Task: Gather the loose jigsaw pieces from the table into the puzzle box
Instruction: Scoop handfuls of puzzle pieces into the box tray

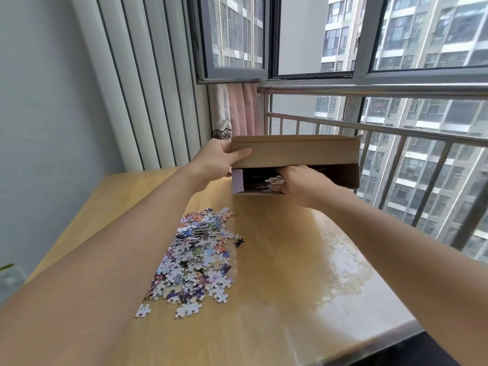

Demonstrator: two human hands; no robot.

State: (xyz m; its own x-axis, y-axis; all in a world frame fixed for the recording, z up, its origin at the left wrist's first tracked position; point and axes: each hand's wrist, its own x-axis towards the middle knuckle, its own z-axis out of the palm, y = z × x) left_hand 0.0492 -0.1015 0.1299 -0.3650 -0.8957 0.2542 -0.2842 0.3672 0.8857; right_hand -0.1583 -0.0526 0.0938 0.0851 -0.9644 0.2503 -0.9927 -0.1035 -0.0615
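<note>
**Handful Going Into the Tilted Box, Main Heap Still on the Table**

While the left hand point(220, 158) gripped the puzzle box point(295, 159) by its left end, thumb curled over the upper panel, the right hand point(301, 183) was inside the box's mouth, fingers curled around a small clutch of jigsaw pieces point(274, 180). The box was held tipped up at the far side of the table point(277, 260), its opening facing back toward the person and its long axis running left to right, parallel to the railing point(396, 133) behind it.

The loose pile of pieces point(195, 260) lay on the wood nearer the person, well apart from the box and just beside the left forearm. Its long axis ran from near to far, slanting slightly rightward toward the box's left end. From the right hand, the heap lay back and to the left; the left arm was plainly closer to it, but that hand was occupied steadying the box.

Judging by the size of the heap, most of the gathering remained. The next scoop would probably require the right hand to cross leftward and toward the person.
</note>
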